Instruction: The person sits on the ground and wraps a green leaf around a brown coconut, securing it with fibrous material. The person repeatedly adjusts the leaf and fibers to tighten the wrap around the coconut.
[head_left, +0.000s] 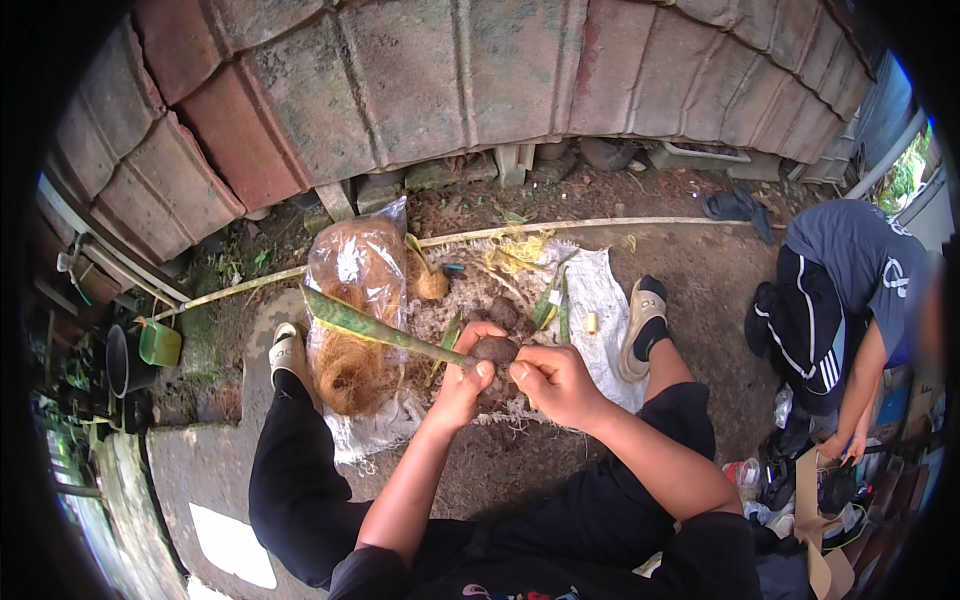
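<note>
My left hand (465, 386) is closed around the base of a snake plant leaf (379, 330) and a dark ball of soil (493, 351). The leaf slants up to the left. At the ball's right edge, my right hand (559, 384) has its thumb and curled fingers pinched together; whether something thin is between them is hidden. Beneath both hands lies a white woven sack (604, 281), strewn with soil and dark soil lumps (506, 311). Coconut fibre (349, 382) spills from a clear plastic bag (356, 251) on the left.
On the sack are a fibre-wrapped ball (433, 285), yellow strands (517, 251), cut leaves (553, 300), a thread spool (592, 323) and a small blue object (454, 267). A bamboo pole (600, 223) crosses behind. Another person (840, 300) bends over a cardboard box (810, 495) at right.
</note>
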